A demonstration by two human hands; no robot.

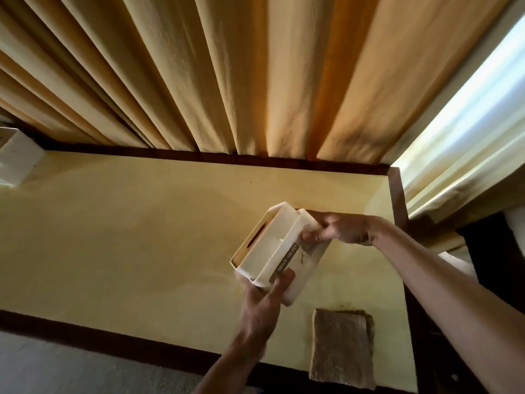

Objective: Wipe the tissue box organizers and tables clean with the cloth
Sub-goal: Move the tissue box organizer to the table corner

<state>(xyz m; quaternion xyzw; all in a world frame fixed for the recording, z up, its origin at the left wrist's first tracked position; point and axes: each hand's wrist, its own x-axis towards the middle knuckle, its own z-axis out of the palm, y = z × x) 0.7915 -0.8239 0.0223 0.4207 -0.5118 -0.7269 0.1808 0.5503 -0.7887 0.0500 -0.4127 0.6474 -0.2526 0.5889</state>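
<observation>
Yellow tabletop [142, 237] lies under my hands, left grip [262, 302] and right grip [338, 230] both clamped on the tilted tissue box organizer [272, 245], cloth [342, 345] just below-right of them; one-handed wiping could drop it.

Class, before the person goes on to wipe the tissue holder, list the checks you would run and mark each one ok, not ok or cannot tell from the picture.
1. Holder held firmly: left hand and right hand both grip it. Ok.
2. Cloth in hand: it lies on the table. Not ok.
3. Cloth within reach: close below the hands. Ok.
4. A hand free for the cloth: both busy. Not ok.
5. Holder empty of tissues: inside partly hidden. Cannot tell.
</observation>
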